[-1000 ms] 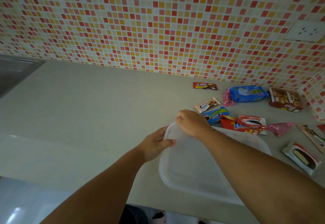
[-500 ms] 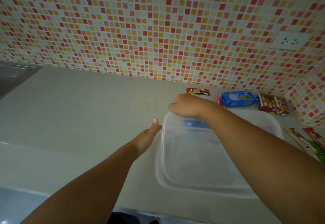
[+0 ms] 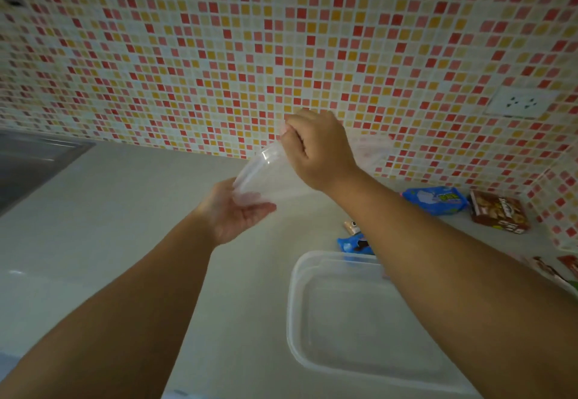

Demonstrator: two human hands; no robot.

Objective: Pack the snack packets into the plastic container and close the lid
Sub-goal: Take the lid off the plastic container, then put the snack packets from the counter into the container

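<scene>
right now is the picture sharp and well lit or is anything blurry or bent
Head view: dim overall, with a greenish cast on the counter. The clear lid held up by the right hand and left hand is smeared by motion. The wide lens bows the tiled wall. The container on the counter reads fairly clearly; the snack packets at right are darker.

Both forearms come into view bare from the bottom edge up to the wrists, with no sleeve, cuff or strap on either (whatever clothing there may be higher up lies outside the frame). The left hand (image 3: 233, 211) and the right hand (image 3: 316, 151) are bare too, without glove, ring, watch or bracelet on the parts that show. The light is dim and the left hand's fingers are blurred, so finer marks cannot be made out.
</scene>
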